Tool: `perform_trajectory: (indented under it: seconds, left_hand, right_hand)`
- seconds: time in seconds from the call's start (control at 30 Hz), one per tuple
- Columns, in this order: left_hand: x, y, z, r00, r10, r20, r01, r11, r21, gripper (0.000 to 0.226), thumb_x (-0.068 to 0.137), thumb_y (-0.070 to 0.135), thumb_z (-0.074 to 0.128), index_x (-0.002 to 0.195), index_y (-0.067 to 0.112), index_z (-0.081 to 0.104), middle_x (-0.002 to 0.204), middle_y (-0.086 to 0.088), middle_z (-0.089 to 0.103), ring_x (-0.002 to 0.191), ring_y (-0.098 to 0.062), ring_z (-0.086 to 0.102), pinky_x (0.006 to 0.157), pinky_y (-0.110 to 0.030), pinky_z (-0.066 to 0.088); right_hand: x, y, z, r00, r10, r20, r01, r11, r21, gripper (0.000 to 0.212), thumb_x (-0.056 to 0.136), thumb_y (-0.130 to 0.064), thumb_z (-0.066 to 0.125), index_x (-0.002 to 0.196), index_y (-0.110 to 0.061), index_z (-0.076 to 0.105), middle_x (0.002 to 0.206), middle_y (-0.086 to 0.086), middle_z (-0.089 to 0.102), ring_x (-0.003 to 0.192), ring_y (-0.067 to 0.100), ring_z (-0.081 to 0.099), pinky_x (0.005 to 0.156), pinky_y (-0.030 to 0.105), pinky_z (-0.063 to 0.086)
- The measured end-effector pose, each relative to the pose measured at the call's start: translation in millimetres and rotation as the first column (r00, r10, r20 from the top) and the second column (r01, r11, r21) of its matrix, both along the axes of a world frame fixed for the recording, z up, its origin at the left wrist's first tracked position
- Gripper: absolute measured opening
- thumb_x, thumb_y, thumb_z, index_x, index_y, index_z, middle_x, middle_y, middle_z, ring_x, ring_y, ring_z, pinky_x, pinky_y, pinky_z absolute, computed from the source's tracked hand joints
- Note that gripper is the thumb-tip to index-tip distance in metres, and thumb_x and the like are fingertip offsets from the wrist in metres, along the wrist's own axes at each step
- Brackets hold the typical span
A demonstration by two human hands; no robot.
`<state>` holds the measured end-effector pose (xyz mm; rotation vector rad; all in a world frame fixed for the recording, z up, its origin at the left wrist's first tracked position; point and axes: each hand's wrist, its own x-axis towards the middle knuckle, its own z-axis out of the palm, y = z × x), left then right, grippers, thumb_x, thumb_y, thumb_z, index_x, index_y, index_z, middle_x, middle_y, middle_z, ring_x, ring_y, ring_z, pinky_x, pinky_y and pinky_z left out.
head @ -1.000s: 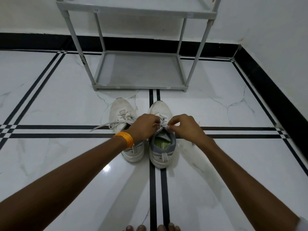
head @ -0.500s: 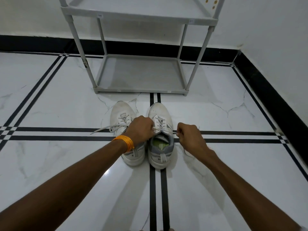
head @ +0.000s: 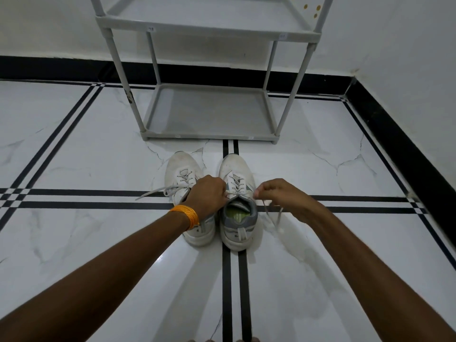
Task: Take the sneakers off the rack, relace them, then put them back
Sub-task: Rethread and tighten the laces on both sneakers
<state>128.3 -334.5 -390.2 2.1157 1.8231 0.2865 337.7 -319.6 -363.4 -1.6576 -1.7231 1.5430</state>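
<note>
Two white sneakers stand side by side on the floor, toes toward the rack. The left sneaker [head: 181,172] has a loose lace trailing out to its left. The right sneaker [head: 237,213] shows its grey collar and green insole. My left hand [head: 209,195], with an orange band at the wrist, is closed on the lace at the right sneaker's top left eyelets and covers part of the left sneaker. My right hand [head: 281,196] pinches the other lace end [head: 278,215] just right of the shoe; the lace hangs down below the fingers.
A grey shoe rack [head: 209,112] stands just beyond the sneakers, its lower shelf bare. A wall with black skirting [head: 394,141] runs along the right and the back. White marble floor with black stripes lies all around. My toes [head: 222,339] show at the bottom edge.
My right hand pulled the lace out to the right of the shoe, then came partway back. My left hand stayed at the eyelets. The view tilted up, showing more of the rack.
</note>
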Motion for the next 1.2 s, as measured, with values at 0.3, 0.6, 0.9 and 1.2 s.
perform_trajectory:
  seconds: [0.3, 0.6, 0.9, 1.2]
  left_hand:
    - [-4, -2, 0, 0.998, -0.048, -0.036, 0.050, 0.997, 0.058, 0.023, 0.091, 0.025, 0.056, 0.088, 0.008, 0.071, 0.086, -0.016, 0.071, 0.081, -0.032, 0.064, 0.068, -0.035, 0.049]
    - [-29, 11, 37, 0.879, 0.041, 0.474, 0.007, 0.995, -0.099, 0.029, 0.090, 0.032, 0.062, 0.069, 0.014, 0.071, 0.105, 0.002, 0.071, 0.099, -0.013, 0.062, 0.088, -0.033, 0.047]
    - [2, -8, 11, 0.430, 0.182, 0.884, 0.007, 0.979, -0.204, 0.023, 0.097, 0.016, 0.057, 0.102, -0.002, 0.070, 0.101, -0.020, 0.072, 0.093, -0.022, 0.069, 0.080, -0.026, 0.056]
    - [12, 1, -4, 0.602, 0.115, 0.790, -0.129, 0.991, -0.047, 0.018, 0.089, 0.021, 0.068, 0.100, 0.010, 0.076, 0.091, -0.006, 0.077, 0.086, -0.020, 0.072, 0.083, -0.039, 0.060]
  right_hand:
    - [-30, -5, -23, 0.757, -0.300, -0.581, 0.286, 0.951, -0.118, 0.021, 0.094, -0.003, 0.056, 0.109, -0.004, 0.071, 0.107, 0.010, 0.074, 0.098, 0.016, 0.069, 0.080, 0.023, 0.055]
    - [-34, 0, -26, 0.789, -0.309, -0.531, 0.295, 0.949, -0.113, 0.033, 0.088, 0.004, 0.064, 0.120, 0.000, 0.066, 0.101, 0.017, 0.074, 0.081, 0.014, 0.073, 0.072, 0.023, 0.060]
    - [-34, 2, -18, 0.882, -0.181, -0.435, 0.228, 0.972, 0.058, 0.021, 0.082, -0.003, 0.074, 0.102, -0.008, 0.074, 0.080, 0.011, 0.077, 0.075, 0.021, 0.073, 0.062, 0.023, 0.059]
    - [-35, 5, -26, 0.899, -0.202, -0.388, 0.251, 0.965, 0.078, 0.022, 0.080, -0.003, 0.077, 0.101, -0.003, 0.072, 0.080, 0.020, 0.075, 0.073, 0.026, 0.074, 0.059, 0.025, 0.056]
